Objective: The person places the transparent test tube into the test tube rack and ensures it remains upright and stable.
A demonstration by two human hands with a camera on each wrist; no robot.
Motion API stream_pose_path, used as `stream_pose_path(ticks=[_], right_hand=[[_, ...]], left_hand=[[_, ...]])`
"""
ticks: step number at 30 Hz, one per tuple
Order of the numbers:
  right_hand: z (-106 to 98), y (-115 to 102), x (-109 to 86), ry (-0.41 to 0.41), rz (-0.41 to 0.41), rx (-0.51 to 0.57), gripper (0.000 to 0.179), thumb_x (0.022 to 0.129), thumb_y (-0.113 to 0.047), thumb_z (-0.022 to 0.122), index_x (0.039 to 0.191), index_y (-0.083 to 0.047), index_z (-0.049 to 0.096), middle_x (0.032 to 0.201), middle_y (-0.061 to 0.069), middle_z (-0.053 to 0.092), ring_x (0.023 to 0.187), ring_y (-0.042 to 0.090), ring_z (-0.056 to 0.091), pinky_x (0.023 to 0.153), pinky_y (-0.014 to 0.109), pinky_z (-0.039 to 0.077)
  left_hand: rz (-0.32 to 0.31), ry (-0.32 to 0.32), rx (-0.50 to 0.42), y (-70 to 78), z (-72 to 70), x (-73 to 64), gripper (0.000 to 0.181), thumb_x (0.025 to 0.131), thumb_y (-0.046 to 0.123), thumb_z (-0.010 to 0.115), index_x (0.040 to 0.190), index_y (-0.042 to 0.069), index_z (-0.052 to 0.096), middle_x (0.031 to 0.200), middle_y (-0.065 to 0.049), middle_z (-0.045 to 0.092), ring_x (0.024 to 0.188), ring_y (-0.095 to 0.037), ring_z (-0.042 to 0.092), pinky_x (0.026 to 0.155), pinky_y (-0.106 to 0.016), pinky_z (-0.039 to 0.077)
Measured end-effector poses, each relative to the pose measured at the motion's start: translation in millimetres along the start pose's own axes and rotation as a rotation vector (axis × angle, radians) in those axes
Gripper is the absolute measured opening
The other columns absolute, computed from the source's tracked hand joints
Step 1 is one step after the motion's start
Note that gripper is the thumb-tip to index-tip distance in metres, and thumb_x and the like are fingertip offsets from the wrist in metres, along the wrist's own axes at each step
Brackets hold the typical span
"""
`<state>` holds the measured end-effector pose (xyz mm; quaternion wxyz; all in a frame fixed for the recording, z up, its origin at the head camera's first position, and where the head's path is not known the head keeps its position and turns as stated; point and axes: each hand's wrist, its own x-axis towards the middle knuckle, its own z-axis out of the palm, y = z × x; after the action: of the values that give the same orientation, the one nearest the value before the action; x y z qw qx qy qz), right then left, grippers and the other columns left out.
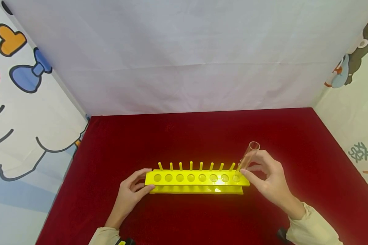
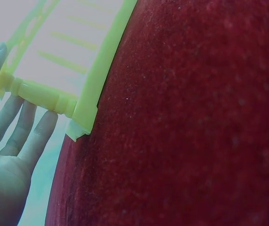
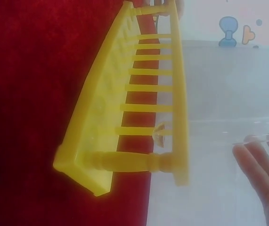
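A yellow test tube rack [image 1: 184, 183] with a row of round holes and upright pegs stands on the red cloth. My left hand [image 1: 130, 192] grips its left end, thumb at the front and fingers behind; in the left wrist view, the fingers of that hand [image 2: 7, 160] touch the end post. At the opposite end, my right hand [image 1: 271, 177] pinches a clear glass test tube [image 1: 248, 157], tilted with its mouth up and to the right. The tube's lower end is in the rightmost hole; its rounded tip [image 3: 159, 135] pokes just below the upper plate in the right wrist view.
Dark red cloth [image 1: 135, 139] covers the table. A white fabric wall [image 1: 187, 68] rises behind it, with cartoon-printed panels at the left [image 1: 24, 119] and right [image 1: 352, 129].
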<state>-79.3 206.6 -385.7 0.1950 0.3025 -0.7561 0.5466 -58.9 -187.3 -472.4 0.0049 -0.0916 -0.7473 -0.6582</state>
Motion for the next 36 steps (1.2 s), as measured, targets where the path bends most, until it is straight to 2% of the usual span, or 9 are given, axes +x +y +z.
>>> stream_pose_path(ticks=[10, 20, 36], right_hand=[[1.9, 0.1, -2.1, 0.003, -0.002, 0.014, 0.046, 0.060, 0.028, 0.067, 0.100, 0.008, 0.056, 0.091, 0.010, 0.062, 0.084, 0.013, 0.063, 0.070, 0.021, 0.054], [3.6, -1.1, -3.3, 0.006, 0.001, 0.015, 0.044, 0.061, 0.027, 0.067, 0.099, 0.007, 0.056, 0.092, 0.010, 0.062, 0.085, 0.013, 0.063, 0.070, 0.021, 0.055], [5.5, 2.2, -6.3, 0.012, 0.008, 0.029, 0.042, 0.061, 0.027, 0.067, 0.097, 0.007, 0.057, 0.090, 0.009, 0.062, 0.084, 0.013, 0.063, 0.070, 0.021, 0.055]], left_hand=[[-0.007, 0.004, -0.002, -0.4, -0.3, -0.1, 0.052, 0.082, 0.001, 0.072, 0.130, 0.002, 0.052, 0.119, -0.012, 0.059, 0.099, -0.027, 0.060, 0.074, -0.029, 0.056], [-0.003, -0.004, -0.009, -0.5, 0.4, -0.6, 0.052, 0.083, 0.000, 0.071, 0.131, 0.001, 0.051, 0.119, -0.014, 0.058, 0.095, -0.022, 0.063, 0.072, -0.029, 0.056], [0.006, -0.005, -0.015, 2.3, 0.9, -0.6, 0.052, 0.083, 0.002, 0.071, 0.131, 0.001, 0.052, 0.120, -0.014, 0.058, 0.098, -0.021, 0.062, 0.073, -0.029, 0.056]])
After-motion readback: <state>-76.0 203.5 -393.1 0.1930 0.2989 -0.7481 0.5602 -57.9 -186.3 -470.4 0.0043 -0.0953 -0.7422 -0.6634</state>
